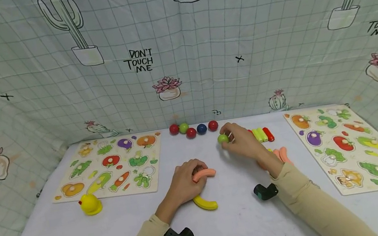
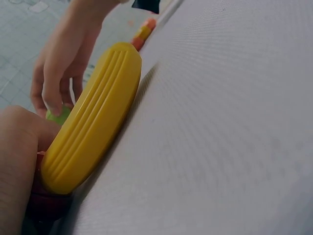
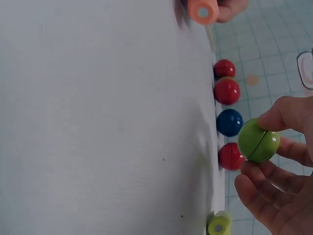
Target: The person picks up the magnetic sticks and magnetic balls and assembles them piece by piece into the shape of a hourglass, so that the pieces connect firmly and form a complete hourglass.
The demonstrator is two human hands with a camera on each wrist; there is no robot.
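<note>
My right hand (image 1: 241,141) pinches a green ball (image 3: 259,140) between thumb and fingertips, above the right middle of the table. In the right wrist view a thin seam runs round the ball. My left hand (image 1: 186,181) holds a peach-coloured curved toy piece (image 1: 204,174) near the table's middle. Just in front of that hand lies a yellow curved toy piece (image 1: 206,203), seen close up with grooved sides in the left wrist view (image 2: 95,117). Part of the left hand's grip is hidden behind the peach piece.
Red balls (image 1: 213,125), a blue ball (image 1: 201,129) and another green ball (image 1: 184,127) line the back edge. Red and light-green pieces (image 1: 262,135) and peach pieces (image 1: 284,155) lie by the right forearm. Vegetable puzzle boards (image 1: 84,183) (image 1: 356,185) flank both sides; a yellow duck (image 1: 91,204) sits left.
</note>
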